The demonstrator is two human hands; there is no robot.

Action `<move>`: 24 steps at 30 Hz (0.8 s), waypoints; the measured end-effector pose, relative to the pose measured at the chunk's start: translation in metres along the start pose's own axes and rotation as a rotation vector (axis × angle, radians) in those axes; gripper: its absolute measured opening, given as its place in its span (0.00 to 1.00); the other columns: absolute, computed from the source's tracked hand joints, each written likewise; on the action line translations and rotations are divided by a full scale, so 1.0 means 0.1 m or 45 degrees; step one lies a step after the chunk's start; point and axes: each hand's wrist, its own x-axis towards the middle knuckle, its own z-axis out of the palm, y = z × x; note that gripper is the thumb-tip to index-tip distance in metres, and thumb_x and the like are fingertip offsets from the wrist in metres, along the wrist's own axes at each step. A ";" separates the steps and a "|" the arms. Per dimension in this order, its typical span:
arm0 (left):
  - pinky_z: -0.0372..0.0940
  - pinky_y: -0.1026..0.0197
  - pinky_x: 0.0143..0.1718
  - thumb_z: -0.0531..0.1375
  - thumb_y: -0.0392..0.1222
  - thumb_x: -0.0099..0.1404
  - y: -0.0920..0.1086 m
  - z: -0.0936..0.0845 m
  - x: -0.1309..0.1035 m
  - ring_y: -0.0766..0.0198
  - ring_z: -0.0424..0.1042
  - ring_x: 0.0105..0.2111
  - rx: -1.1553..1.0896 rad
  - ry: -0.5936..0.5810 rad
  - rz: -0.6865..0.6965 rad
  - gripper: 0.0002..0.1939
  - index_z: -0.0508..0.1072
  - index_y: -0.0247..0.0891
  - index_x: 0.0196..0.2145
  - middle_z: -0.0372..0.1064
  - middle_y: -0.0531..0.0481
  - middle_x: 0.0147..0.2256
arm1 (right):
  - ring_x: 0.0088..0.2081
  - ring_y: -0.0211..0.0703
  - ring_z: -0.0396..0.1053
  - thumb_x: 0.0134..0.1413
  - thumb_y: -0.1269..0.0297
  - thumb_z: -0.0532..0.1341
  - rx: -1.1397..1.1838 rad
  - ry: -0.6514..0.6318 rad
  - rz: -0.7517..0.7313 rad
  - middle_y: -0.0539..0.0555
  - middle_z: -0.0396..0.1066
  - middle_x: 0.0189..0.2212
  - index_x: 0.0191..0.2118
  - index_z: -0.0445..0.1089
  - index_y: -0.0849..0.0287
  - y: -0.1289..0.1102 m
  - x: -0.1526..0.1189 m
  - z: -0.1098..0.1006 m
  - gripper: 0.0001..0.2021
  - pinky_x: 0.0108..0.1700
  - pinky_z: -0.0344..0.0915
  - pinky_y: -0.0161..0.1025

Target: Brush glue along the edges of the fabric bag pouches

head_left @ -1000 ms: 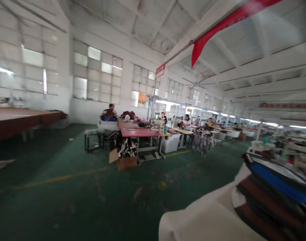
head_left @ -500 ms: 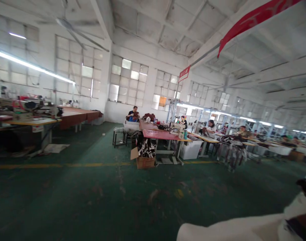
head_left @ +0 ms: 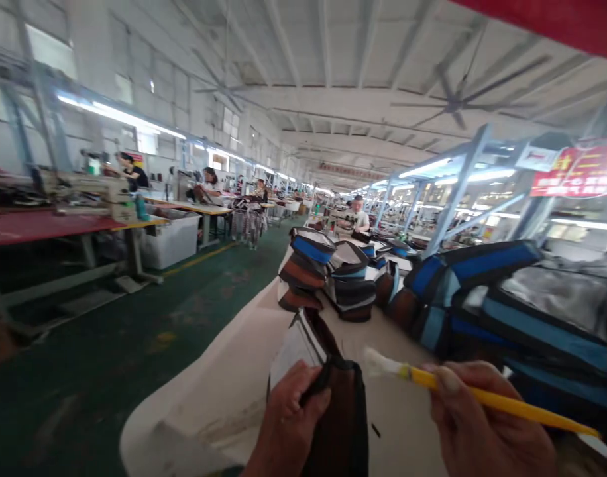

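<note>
My left hand (head_left: 296, 411) pinches the dark edge of a brown fabric piece (head_left: 340, 417) with black trim and a white panel, at the lower middle. To its right, my right hand (head_left: 487, 411) grips a yellow-handled brush (head_left: 512, 403). The brush's pale bristles point left, a short way from the fabric piece and apart from it. Beneath both hands lies a cream-covered table (head_left: 403, 411). Farther along it are stacked sewn pieces (head_left: 308, 265) in brown, blue, grey and black.
Large blue and black sewn pieces (head_left: 537, 311) are piled at the right. A red-topped sewing table (head_left: 45, 225) and a white bin (head_left: 171, 238) stand left across the green floor. A person in white (head_left: 360, 218) sits beyond the stacks.
The view has swung right, from the aisle to the cream-covered table. Both my hands, the brush, the fabric piece and the stacks have come into view.
</note>
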 end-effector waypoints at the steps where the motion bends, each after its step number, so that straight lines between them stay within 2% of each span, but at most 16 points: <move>1: 0.65 0.59 0.41 0.57 0.45 0.65 0.00 0.04 0.01 0.56 0.69 0.39 -0.018 -0.035 0.008 0.11 0.78 0.41 0.39 0.71 0.48 0.33 | 0.19 0.38 0.64 0.55 0.59 0.68 -0.019 -0.010 0.000 0.48 0.66 0.19 0.34 0.70 0.56 0.02 0.00 0.06 0.09 0.18 0.61 0.32; 5: 0.63 0.62 0.42 0.59 0.43 0.64 0.00 0.17 0.05 0.59 0.69 0.38 -0.072 -0.056 -0.007 0.07 0.75 0.40 0.33 0.68 0.50 0.34 | 0.17 0.34 0.60 0.60 0.60 0.64 -0.168 -0.224 -0.058 0.46 0.63 0.18 0.32 0.70 0.56 0.16 0.02 0.32 0.07 0.17 0.56 0.30; 7: 0.62 0.63 0.40 0.58 0.43 0.65 0.00 0.19 0.08 0.60 0.68 0.36 -0.121 -0.100 -0.014 0.08 0.74 0.39 0.31 0.66 0.51 0.32 | 0.19 0.35 0.60 0.61 0.60 0.62 -0.288 -0.346 -0.110 0.47 0.63 0.19 0.30 0.69 0.56 0.24 0.06 0.32 0.09 0.19 0.57 0.31; 9: 0.62 0.63 0.40 0.57 0.44 0.66 0.00 0.19 0.10 0.60 0.68 0.36 -0.149 -0.183 0.000 0.09 0.74 0.39 0.32 0.65 0.52 0.32 | 0.22 0.37 0.63 0.61 0.61 0.62 -0.409 -0.397 -0.155 0.48 0.65 0.20 0.29 0.68 0.56 0.31 0.11 0.22 0.10 0.22 0.60 0.32; 11: 0.61 0.62 0.41 0.56 0.44 0.67 0.00 0.17 0.10 0.59 0.68 0.39 -0.142 -0.201 -0.007 0.09 0.75 0.40 0.35 0.66 0.51 0.33 | 0.25 0.39 0.67 0.60 0.61 0.63 -0.529 -0.373 -0.195 0.50 0.68 0.24 0.30 0.69 0.56 0.33 0.16 0.07 0.08 0.24 0.62 0.33; 13: 0.60 0.62 0.42 0.56 0.45 0.67 -0.01 0.18 0.10 0.59 0.68 0.39 -0.142 -0.198 -0.043 0.10 0.75 0.40 0.36 0.66 0.52 0.33 | 0.28 0.39 0.70 0.59 0.63 0.64 -0.587 -0.282 -0.259 0.51 0.71 0.29 0.32 0.70 0.55 0.28 0.16 -0.01 0.05 0.25 0.63 0.33; 16: 0.60 0.63 0.42 0.56 0.45 0.67 -0.04 0.24 0.11 0.60 0.68 0.38 -0.175 -0.204 -0.074 0.09 0.75 0.40 0.35 0.65 0.52 0.33 | 0.32 0.40 0.71 0.59 0.66 0.64 -0.431 -0.200 -0.341 0.50 0.71 0.29 0.33 0.70 0.53 0.18 0.11 0.03 0.04 0.32 0.68 0.33; 19: 0.61 0.63 0.41 0.57 0.46 0.67 -0.05 0.28 0.11 0.61 0.68 0.37 -0.205 -0.192 -0.069 0.09 0.74 0.40 0.34 0.66 0.53 0.33 | 0.36 0.42 0.72 0.61 0.69 0.62 -0.295 -0.383 -0.318 0.49 0.69 0.28 0.33 0.68 0.52 0.20 0.06 0.12 0.05 0.39 0.69 0.36; 21: 0.61 0.63 0.39 0.56 0.47 0.67 -0.04 0.28 0.12 0.60 0.67 0.37 -0.202 -0.198 -0.078 0.10 0.75 0.40 0.35 0.66 0.52 0.33 | 0.36 0.42 0.72 0.60 0.69 0.62 -0.366 -0.456 -0.295 0.49 0.69 0.28 0.33 0.69 0.53 0.26 0.08 0.09 0.05 0.41 0.69 0.37; 22: 0.61 0.62 0.39 0.56 0.47 0.67 -0.02 0.27 0.13 0.59 0.67 0.37 -0.189 -0.192 -0.092 0.11 0.75 0.40 0.37 0.66 0.52 0.33 | 0.36 0.42 0.72 0.60 0.69 0.62 -0.421 -0.430 -0.292 0.50 0.70 0.29 0.32 0.69 0.53 0.29 0.09 0.04 0.05 0.41 0.68 0.37; 24: 0.60 0.62 0.40 0.56 0.48 0.67 0.00 0.25 0.13 0.58 0.68 0.39 -0.174 -0.153 -0.115 0.12 0.76 0.41 0.39 0.68 0.51 0.35 | 0.35 0.41 0.71 0.59 0.68 0.64 -0.492 -0.276 -0.281 0.50 0.71 0.30 0.31 0.69 0.54 0.32 0.12 -0.06 0.05 0.38 0.68 0.35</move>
